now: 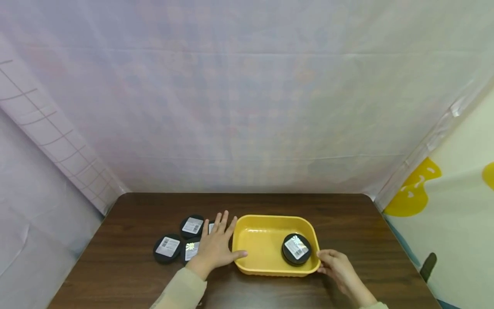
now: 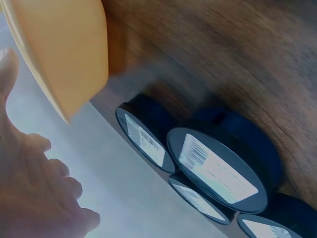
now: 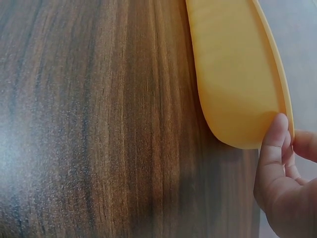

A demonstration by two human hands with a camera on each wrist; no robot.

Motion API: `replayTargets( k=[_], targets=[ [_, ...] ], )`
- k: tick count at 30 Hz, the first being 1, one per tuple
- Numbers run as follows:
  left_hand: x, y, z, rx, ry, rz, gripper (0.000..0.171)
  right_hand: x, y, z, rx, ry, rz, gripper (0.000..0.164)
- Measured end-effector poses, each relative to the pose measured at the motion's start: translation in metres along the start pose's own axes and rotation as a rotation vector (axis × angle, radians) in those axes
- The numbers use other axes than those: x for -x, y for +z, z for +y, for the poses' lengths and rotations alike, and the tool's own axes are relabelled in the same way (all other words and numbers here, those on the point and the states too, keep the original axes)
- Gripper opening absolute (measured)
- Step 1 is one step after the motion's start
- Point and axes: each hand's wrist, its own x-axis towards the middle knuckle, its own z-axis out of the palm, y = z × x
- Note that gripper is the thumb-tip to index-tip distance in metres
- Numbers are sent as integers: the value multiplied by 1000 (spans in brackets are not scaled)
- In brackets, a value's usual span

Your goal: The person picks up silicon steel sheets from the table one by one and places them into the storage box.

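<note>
A yellow rectangular tray with rounded corners sits on the table. Its near right corner is pinched at the rim by my right hand; the right wrist view shows fingers against the outer wall. My left hand hovers at the tray's left end, fingers straight and spread, holding nothing. Inside the tray, towards the right, lies a round black container with a white label, perhaps stacked on another. Several similar black containers lie grouped left of the tray, some partly hidden by my left hand.
The dark wood table reaches back to a pale cloth wall. Similar cloth hangs on the left, and a sheet with yellow shapes hangs on the right. A dark, rounded object stands beyond the table's right edge.
</note>
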Motion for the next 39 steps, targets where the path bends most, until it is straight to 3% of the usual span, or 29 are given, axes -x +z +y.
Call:
replayTargets(
  k=[12,30,39],
  targets=[
    [12,-1,-16,32,-48,-20,101,0,0,-3,7,-7,5,28],
    [26,0,-32,57,-90,7,101,-1,0,-1,10,-10,13,28],
    [36,6,-43,74,-162,-16,101,2,0,-1,8,-5,-7,28]
  ],
)
